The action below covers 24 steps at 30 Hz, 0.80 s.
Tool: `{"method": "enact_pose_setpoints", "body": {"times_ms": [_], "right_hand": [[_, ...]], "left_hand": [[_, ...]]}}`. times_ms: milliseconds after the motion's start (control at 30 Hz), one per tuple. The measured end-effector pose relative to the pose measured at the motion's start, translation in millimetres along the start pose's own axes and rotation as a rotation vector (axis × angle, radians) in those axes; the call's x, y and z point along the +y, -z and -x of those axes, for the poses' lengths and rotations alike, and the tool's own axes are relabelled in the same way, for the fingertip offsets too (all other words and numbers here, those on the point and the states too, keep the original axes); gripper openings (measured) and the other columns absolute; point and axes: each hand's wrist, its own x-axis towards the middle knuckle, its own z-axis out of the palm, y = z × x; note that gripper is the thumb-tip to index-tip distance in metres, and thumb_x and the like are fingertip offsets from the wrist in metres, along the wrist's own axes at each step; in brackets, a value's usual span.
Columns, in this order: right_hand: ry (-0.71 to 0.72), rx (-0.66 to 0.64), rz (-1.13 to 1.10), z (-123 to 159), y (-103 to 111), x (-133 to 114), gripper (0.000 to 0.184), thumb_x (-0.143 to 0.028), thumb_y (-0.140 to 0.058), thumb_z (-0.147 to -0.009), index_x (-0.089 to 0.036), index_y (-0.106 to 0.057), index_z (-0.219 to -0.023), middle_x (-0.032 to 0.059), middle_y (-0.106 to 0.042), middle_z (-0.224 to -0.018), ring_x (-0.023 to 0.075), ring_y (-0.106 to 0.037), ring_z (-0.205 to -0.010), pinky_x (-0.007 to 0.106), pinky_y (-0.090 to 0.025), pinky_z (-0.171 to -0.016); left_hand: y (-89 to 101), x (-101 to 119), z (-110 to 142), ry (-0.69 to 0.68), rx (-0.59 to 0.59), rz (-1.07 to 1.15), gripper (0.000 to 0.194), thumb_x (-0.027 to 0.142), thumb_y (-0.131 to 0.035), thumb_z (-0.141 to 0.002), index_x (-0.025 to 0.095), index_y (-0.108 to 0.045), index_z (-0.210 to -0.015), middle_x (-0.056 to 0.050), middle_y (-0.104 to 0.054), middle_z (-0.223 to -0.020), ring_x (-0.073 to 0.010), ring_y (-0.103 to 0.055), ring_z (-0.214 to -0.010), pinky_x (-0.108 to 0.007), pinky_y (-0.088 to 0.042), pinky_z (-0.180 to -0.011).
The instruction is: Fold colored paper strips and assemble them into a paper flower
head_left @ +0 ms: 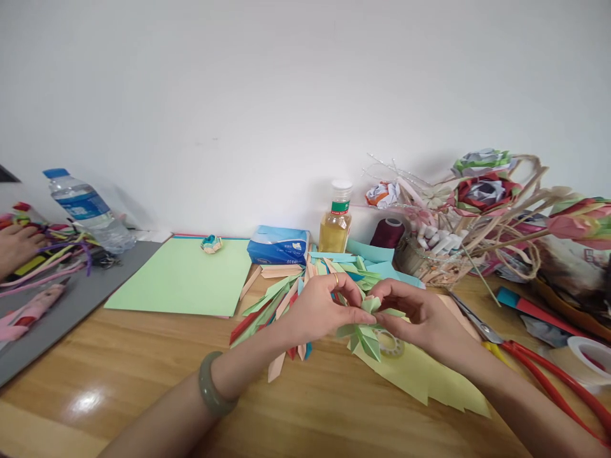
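Both of my hands meet over the wooden table (143, 375), pinching a small folded light-green paper piece (363, 334). My left hand (319, 306), with a ring and a jade bangle on the wrist, grips it from the left. My right hand (419, 313) grips it from the right. Green folded points stick out below my fingers. Under the hands lie a pile of folded paper strips (272, 299) in green, peach, red and blue, and a yellow-green paper sheet (429, 378).
A green sheet (184, 277), tissue pack (278, 245), oil bottle (335, 224) and maroon thread spool (387, 233) stand behind. A basket of paper flowers (477, 216) and red-handled scissors (534, 362) are at right. Another person's hand (16, 245), pipe cleaners and a water bottle (88, 210) are at left.
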Motion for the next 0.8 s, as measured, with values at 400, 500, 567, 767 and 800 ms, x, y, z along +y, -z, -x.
{"method": "enact_pose_setpoints", "body": {"times_ms": [400,500,567,767,800], "right_hand": [[-0.127,-0.033,-0.112,-1,0,7,0.004,-0.021,-0.055,-0.072,-0.019,-0.055,-0.069,-0.0043,-0.051,-0.062,0.0082,-0.046,-0.054,0.019,-0.036,-0.046],[-0.139,-0.049,-0.148,-1,-1,5,0.004,-0.021,-0.056,-0.071,-0.018,-0.055,-0.069,-0.0039,-0.052,-0.063,0.0085,-0.047,-0.055,0.020,-0.038,-0.048],[-0.168,-0.079,-0.168,0,0,5,0.004,-0.022,-0.056,-0.070,-0.018,-0.055,-0.068,-0.0035,-0.053,-0.064,0.0085,-0.048,-0.056,0.020,-0.038,-0.050],[-0.328,-0.206,-0.256,0,3,10,0.010,-0.026,-0.058,-0.068,-0.017,-0.058,-0.071,-0.0027,-0.053,-0.063,0.0083,-0.045,-0.055,0.021,-0.033,-0.049],[-0.353,-0.212,-0.274,0,4,11,0.012,-0.028,-0.059,-0.067,-0.016,-0.059,-0.071,-0.0025,-0.053,-0.063,0.0083,-0.044,-0.055,0.021,-0.032,-0.049]], "left_hand": [[4.6,-2,-7,0.083,-0.131,0.177,0.021,0.011,-0.072,-0.056,0.014,-0.054,-0.065,0.002,-0.055,-0.068,-0.0077,-0.051,-0.065,-0.023,-0.042,-0.064],[4.7,-4,-8,0.140,-0.167,0.301,0.022,0.010,-0.073,-0.054,0.014,-0.056,-0.068,0.003,-0.056,-0.065,-0.0072,-0.053,-0.063,-0.022,-0.044,-0.063],[4.1,-6,-8,0.188,-0.187,0.380,0.023,0.012,-0.075,-0.053,0.013,-0.057,-0.067,0.003,-0.057,-0.063,-0.0066,-0.054,-0.061,-0.021,-0.044,-0.062],[3.7,-15,-7,0.263,-0.225,0.454,0.029,0.020,-0.081,-0.050,0.011,-0.060,-0.068,0.002,-0.060,-0.064,-0.0059,-0.056,-0.061,-0.020,-0.045,-0.061],[4.0,-15,-8,0.270,-0.225,0.453,0.029,0.021,-0.081,-0.051,0.011,-0.060,-0.069,0.002,-0.060,-0.065,-0.0058,-0.056,-0.062,-0.020,-0.045,-0.062]]}}
